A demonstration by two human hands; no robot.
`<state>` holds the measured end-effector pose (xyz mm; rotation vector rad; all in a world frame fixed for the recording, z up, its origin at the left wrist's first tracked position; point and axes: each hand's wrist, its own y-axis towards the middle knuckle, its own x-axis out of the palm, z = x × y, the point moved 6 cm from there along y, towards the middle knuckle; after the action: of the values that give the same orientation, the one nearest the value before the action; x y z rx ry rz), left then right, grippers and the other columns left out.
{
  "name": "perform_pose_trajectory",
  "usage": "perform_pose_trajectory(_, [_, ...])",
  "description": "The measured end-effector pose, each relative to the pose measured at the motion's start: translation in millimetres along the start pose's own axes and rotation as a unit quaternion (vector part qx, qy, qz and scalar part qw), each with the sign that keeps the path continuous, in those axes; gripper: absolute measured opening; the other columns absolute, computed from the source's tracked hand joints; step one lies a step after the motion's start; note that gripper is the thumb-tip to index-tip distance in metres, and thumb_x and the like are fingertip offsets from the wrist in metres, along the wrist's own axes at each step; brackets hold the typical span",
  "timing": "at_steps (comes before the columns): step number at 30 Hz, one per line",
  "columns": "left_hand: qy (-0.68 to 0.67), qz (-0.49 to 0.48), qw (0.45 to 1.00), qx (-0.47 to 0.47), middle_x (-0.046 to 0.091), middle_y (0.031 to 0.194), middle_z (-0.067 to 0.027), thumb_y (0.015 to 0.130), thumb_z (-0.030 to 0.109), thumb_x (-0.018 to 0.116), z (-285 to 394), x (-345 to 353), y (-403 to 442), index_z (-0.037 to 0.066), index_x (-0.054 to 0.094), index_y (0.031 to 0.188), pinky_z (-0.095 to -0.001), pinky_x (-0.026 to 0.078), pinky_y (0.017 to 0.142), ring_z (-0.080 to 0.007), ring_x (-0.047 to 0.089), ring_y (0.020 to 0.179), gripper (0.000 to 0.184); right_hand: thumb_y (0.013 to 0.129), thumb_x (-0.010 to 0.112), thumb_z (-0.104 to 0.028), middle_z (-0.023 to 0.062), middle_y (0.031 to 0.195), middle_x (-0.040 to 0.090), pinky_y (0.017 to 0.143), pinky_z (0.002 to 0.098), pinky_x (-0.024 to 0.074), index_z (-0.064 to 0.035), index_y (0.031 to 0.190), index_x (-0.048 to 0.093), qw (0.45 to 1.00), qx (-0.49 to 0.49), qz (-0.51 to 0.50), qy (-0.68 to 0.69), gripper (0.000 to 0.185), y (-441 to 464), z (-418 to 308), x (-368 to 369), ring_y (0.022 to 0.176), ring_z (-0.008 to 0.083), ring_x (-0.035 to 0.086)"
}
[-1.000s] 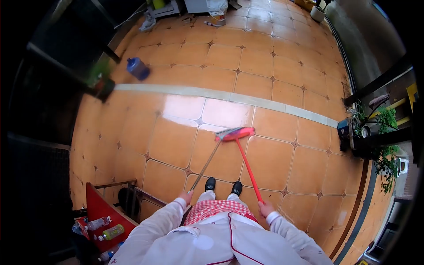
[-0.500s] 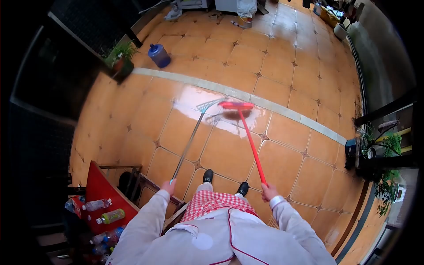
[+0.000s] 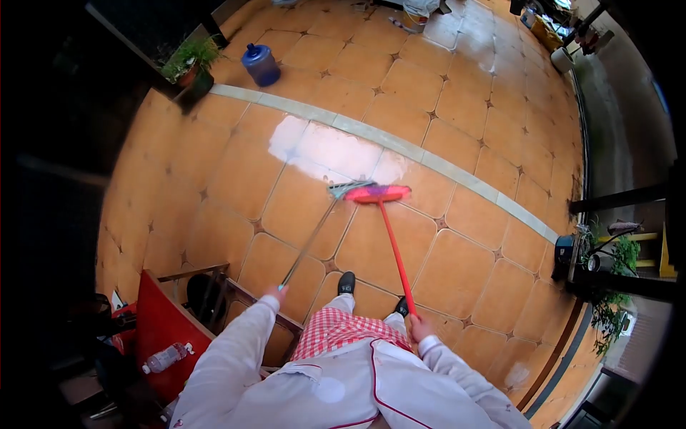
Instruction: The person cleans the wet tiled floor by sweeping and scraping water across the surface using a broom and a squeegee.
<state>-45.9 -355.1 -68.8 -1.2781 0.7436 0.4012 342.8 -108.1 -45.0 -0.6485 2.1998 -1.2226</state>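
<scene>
My right hand (image 3: 421,327) is wrapped round the red handle of a broom (image 3: 377,194), whose wide red head is on the tiled floor ahead of me. In my closed left hand (image 3: 276,293) is the end of a thin-shafted, long-handled tool (image 3: 311,244) with a slatted, pale teal head; its exact kind is not clear. The two heads meet, the broom's overlapping the right end of the teal one. Just beyond them is a shiny wet patch (image 3: 321,146) on the orange tiles.
A pale stone strip (image 3: 386,141) crosses the floor. Past it stands a blue water jug (image 3: 261,66), near a potted plant (image 3: 191,63). At my left are a red table (image 3: 161,307) with a plastic bottle (image 3: 168,357) and a wooden frame (image 3: 282,323). More plants (image 3: 620,261) line the right side.
Both heads have come nearer to me, away from the stone strip, and now touch. My right hand has moved left and lower with the broom. My view has shifted slightly.
</scene>
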Motion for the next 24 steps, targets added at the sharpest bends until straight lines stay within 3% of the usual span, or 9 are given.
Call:
perform_pose_trajectory(2, [-0.037,-0.03,0.998,0.03,0.051,0.085,-0.0211,0.073,0.044,0.039,81.8,-42.0,47.4,0.0,0.053,0.085,-0.0381,0.038,0.069,-0.034,0.049,0.081,0.048,0.076,0.042,-0.029,0.0018,0.039,0.036,0.026,0.0277,0.0266,-0.0062,0.078,0.048,0.999,-0.039,0.026,-0.005,0.024,51.4,-70.8,33.0,0.028,0.0135,0.035])
perform_pose_trajectory(4, [-0.036,0.018,0.994,0.104,0.052,0.086,-0.0187,0.074,0.043,0.036,146.3,-57.1,115.7,0.001,0.053,0.085,-0.0376,0.038,0.07,-0.0327,0.049,0.082,0.047,0.077,0.037,-0.03,0.0019,0.038,0.03,0.025,0.0275,0.0228,-0.009,0.072,0.039,0.99,-0.003,-0.036,0.134,0.022,75.8,-159.0,67.0,0.027,0.0142,0.031])
perform_pose_trajectory(8, [-0.03,0.052,0.991,0.122,0.052,0.084,-0.0191,0.074,0.042,0.037,252.5,-135.4,119.3,0.001,0.053,0.083,-0.0379,0.039,0.067,-0.0333,0.049,0.08,0.045,0.078,0.038,-0.029,0.0005,0.045,0.034,0.028,0.0211,0.0215,-0.0117,0.07,0.037,0.986,-0.011,-0.036,0.162,0.019,91.8,-272.0,75.4,0.032,0.0094,0.03])
perform_pose_trajectory(12, [-0.091,0.061,0.986,0.128,0.052,0.078,-0.0214,0.074,0.039,0.04,216.7,-140.5,100.0,0.0,0.054,0.079,-0.0388,0.039,0.064,-0.0348,0.049,0.076,0.042,0.077,0.04,-0.031,0.0011,0.046,0.034,0.029,0.0229,0.0236,-0.0116,0.076,0.039,0.992,0.0,-0.029,0.125,0.02,44.8,-228.8,56.5,0.033,0.0103,0.03])
perform_pose_trajectory(15, [-0.162,0.064,0.974,0.147,0.052,0.074,-0.0213,0.073,0.038,0.042,148.6,-125.6,43.6,-0.001,0.053,0.074,-0.0403,0.039,0.062,-0.0369,0.049,0.072,0.04,0.076,0.041,-0.031,0.002,0.044,0.033,0.028,0.0242,0.0255,-0.0095,0.079,0.041,0.994,0.055,-0.066,0.073,0.022,-0.3,-134.0,34.8,0.031,0.012,0.032])
perform_pose_trajectory(18, [-0.162,0.076,0.978,0.108,0.052,0.07,-0.0196,0.073,0.036,0.045,34.0,-55.2,7.8,0.002,0.051,0.075,-0.0396,0.038,0.057,-0.0352,0.049,0.067,0.035,0.073,0.048,-0.02,0.0009,0.043,0.035,0.026,0.0237,0.0241,-0.0058,0.077,0.042,0.999,0.007,-0.031,-0.035,0.017,-66.9,-66.4,2.7,0.03,0.0098,0.033])
perform_pose_trajectory(19, [-0.181,0.058,0.977,0.098,0.052,0.069,-0.019,0.072,0.035,0.046,15.7,-55.0,-30.2,0.002,0.051,0.074,-0.0392,0.038,0.057,-0.0348,0.049,0.066,0.033,0.073,0.049,-0.021,0.0027,0.047,0.042,0.031,0.0254,0.0311,-0.0044,0.083,0.047,0.997,0.037,-0.028,-0.069,0.019,-81.3,-37.5,-10.4,0.036,0.0114,0.04])
perform_pose_trajectory(21, [-0.195,0.04,0.978,0.062,0.051,0.066,-0.0182,0.071,0.034,0.048,-37.8,-29.0,-82.0,0.002,0.05,0.07,-0.0388,0.038,0.056,-0.0343,0.049,0.064,0.031,0.071,0.052,-0.022,0.0048,0.05,0.049,0.037,0.0227,0.0353,-0.0007,0.077,0.053,0.989,-0.006,-0.01,-0.148,0.022,-123.4,-34.6,-19.8,0.041,0.011,0.045])
perform_pose_trajectory(24, [-0.147,0.004,0.989,-0.013,0.051,0.066,-0.0196,0.071,0.035,0.048,-97.3,-6.1,-137.5,0.001,0.051,0.066,-0.0384,0.039,0.058,-0.0347,0.05,0.065,0.034,0.07,0.053,-0.023,0.0101,0.059,0.055,0.049,0.025,0.0408,0.0016,0.081,0.054,0.982,-0.088,-0.041,-0.163,0.027,-95.9,64.3,-29.2,0.052,0.0144,0.051])
